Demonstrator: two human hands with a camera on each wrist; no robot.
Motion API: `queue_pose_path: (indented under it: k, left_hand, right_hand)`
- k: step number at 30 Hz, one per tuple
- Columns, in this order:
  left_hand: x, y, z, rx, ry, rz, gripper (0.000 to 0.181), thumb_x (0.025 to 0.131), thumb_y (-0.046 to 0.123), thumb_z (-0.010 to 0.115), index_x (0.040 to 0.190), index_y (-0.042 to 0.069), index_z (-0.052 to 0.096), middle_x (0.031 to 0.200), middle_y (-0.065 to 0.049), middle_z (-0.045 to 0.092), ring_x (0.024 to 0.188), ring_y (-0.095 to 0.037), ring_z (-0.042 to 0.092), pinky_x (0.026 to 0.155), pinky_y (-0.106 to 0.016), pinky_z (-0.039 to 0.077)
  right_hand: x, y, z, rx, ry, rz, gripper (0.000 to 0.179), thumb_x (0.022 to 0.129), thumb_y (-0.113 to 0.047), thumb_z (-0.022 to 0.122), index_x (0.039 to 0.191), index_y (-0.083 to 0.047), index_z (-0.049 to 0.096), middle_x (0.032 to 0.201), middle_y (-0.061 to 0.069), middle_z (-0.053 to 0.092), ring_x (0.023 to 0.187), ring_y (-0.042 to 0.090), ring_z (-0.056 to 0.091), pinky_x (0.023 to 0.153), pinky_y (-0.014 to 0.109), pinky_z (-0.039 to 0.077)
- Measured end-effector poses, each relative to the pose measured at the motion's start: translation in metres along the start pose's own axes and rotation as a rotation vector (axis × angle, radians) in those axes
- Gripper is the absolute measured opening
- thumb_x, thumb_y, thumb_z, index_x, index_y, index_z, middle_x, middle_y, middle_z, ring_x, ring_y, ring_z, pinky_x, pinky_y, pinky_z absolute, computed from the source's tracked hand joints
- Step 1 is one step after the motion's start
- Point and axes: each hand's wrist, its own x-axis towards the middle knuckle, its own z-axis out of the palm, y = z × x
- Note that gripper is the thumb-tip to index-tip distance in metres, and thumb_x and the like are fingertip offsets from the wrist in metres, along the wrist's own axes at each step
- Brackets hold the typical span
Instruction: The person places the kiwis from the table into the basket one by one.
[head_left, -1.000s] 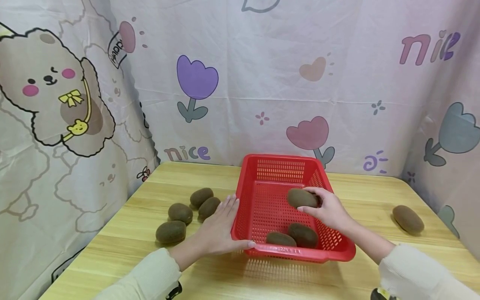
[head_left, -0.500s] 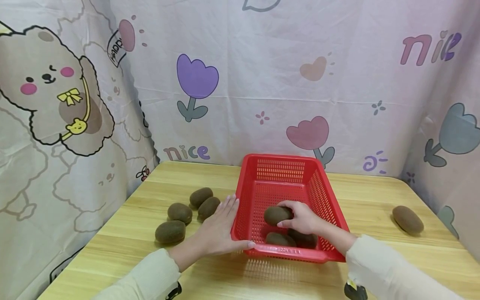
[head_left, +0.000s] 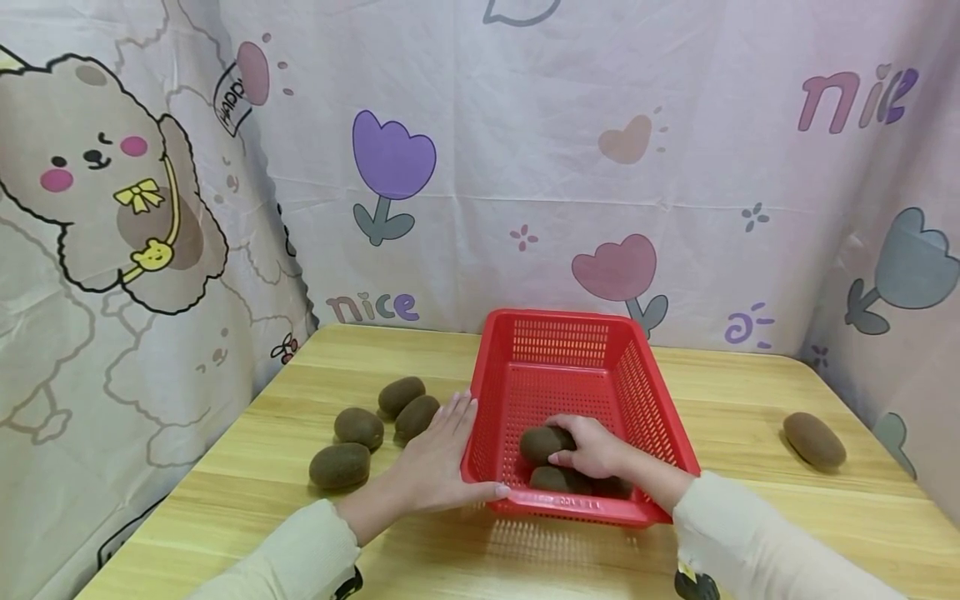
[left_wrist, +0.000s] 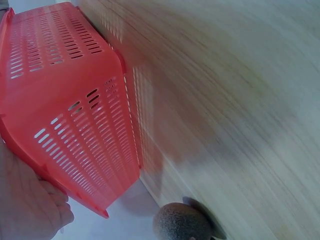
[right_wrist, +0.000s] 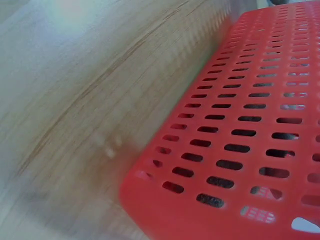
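Note:
My right hand (head_left: 592, 448) is down inside the red plastic basket (head_left: 491, 367), its fingers and thumb around a brown kiwi (head_left: 537, 446). Below it lie a second kiwi (head_left: 553, 478) at the basket's near wall and a third kiwi (head_left: 615, 487) partly hidden by the hand. My left hand (head_left: 431, 467) rests with straight fingers along the basket's left rim, thumb on the near rim. In the left wrist view, the left hand (left_wrist: 30, 200) lies at the rim of the slotted basket (left_wrist: 55, 100). The right wrist view shows the basket's outer wall (right_wrist: 245, 120), dark fruit behind its slots.
Left of the basket, several kiwis (head_left: 340, 466) lie on the wooden table (head_left: 262, 500). One more kiwi (head_left: 814, 441) lies by itself at the right. A printed cloth (head_left: 465, 208) hangs behind the table and along its sides.
My right hand has carried the kiwi leftward and down, from above the basket's right side to just over the other kiwis near its front. The left hand has stayed put.

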Motion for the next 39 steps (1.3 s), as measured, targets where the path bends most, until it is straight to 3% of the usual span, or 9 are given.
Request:
queue_pose_path:
  k: [5, 10, 12, 16, 23, 32, 39]
  left_hand:
    - [-0.001, -0.001, 0.001, -0.001, 0.004, 0.000, 0.109, 0.073, 0.070, 0.056, 0.148, 0.003, 0.015, 0.156, -0.014, 0.015, 0.145, -0.030, 0.010, 0.116, -0.044, 0.022]
    - [-0.001, -0.001, 0.001, 0.004, 0.005, 0.007, 0.109, 0.073, 0.070, 0.055, 0.148, 0.002, 0.016, 0.155, -0.014, 0.015, 0.144, -0.031, 0.011, 0.116, -0.044, 0.022]
    - [-0.001, -0.001, 0.001, 0.010, 0.004, 0.010, 0.109, 0.073, 0.071, 0.054, 0.148, 0.002, 0.016, 0.155, -0.015, 0.015, 0.144, -0.031, 0.011, 0.116, -0.044, 0.021]
    - [-0.001, -0.001, 0.000, 0.021, 0.003, 0.012, 0.110, 0.073, 0.073, 0.052, 0.148, 0.002, 0.015, 0.155, -0.015, 0.015, 0.145, -0.030, 0.010, 0.116, -0.043, 0.021]
    - [0.000, -0.001, -0.001, 0.018, 0.006, 0.010, 0.110, 0.073, 0.073, 0.053, 0.148, 0.002, 0.015, 0.155, -0.015, 0.015, 0.145, -0.029, 0.010, 0.116, -0.043, 0.020]
    - [0.000, 0.000, -0.001, 0.007, 0.005, 0.007, 0.109, 0.073, 0.071, 0.055, 0.148, 0.002, 0.015, 0.155, -0.015, 0.015, 0.145, -0.029, 0.009, 0.116, -0.043, 0.020]
    - [-0.001, 0.000, -0.001, 0.014, 0.004, 0.010, 0.110, 0.073, 0.073, 0.052, 0.148, 0.002, 0.015, 0.155, -0.015, 0.015, 0.145, -0.029, 0.010, 0.116, -0.042, 0.021]
  right_hand:
    - [0.000, -0.001, -0.003, 0.009, 0.040, 0.015, 0.027, 0.085, -0.004, 0.063, 0.111, 0.004, 0.061, 0.106, 0.016, 0.065, 0.099, 0.030, 0.061, 0.084, 0.044, 0.051]
    - [-0.002, -0.002, -0.012, 0.031, 0.139, 0.042, 0.028, 0.084, -0.003, 0.064, 0.111, 0.003, 0.061, 0.111, 0.019, 0.064, 0.105, 0.033, 0.059, 0.089, 0.050, 0.049]
    - [-0.005, -0.002, -0.017, 0.040, 0.183, 0.047, 0.029, 0.084, -0.003, 0.064, 0.112, 0.002, 0.061, 0.111, 0.018, 0.064, 0.096, 0.029, 0.062, 0.084, 0.048, 0.051]
    - [-0.013, 0.002, -0.027, 0.006, 0.281, 0.048, 0.034, 0.083, -0.004, 0.066, 0.115, 0.001, 0.060, 0.112, 0.017, 0.064, 0.096, 0.027, 0.063, 0.084, 0.046, 0.053]
    - [-0.030, 0.012, -0.044, -0.046, 0.459, 0.030, 0.040, 0.081, -0.005, 0.068, 0.118, 0.005, 0.058, 0.116, 0.023, 0.062, 0.109, 0.038, 0.057, 0.090, 0.053, 0.048]
    - [-0.061, 0.035, -0.053, -0.071, 0.610, 0.134, 0.046, 0.082, -0.012, 0.070, 0.121, 0.005, 0.055, 0.121, 0.028, 0.056, 0.111, 0.044, 0.052, 0.084, 0.058, 0.049]
    - [-0.086, 0.057, -0.056, -0.074, 0.735, 0.200, 0.051, 0.079, -0.016, 0.072, 0.120, 0.008, 0.054, 0.123, 0.034, 0.052, 0.113, 0.052, 0.047, 0.087, 0.066, 0.040]
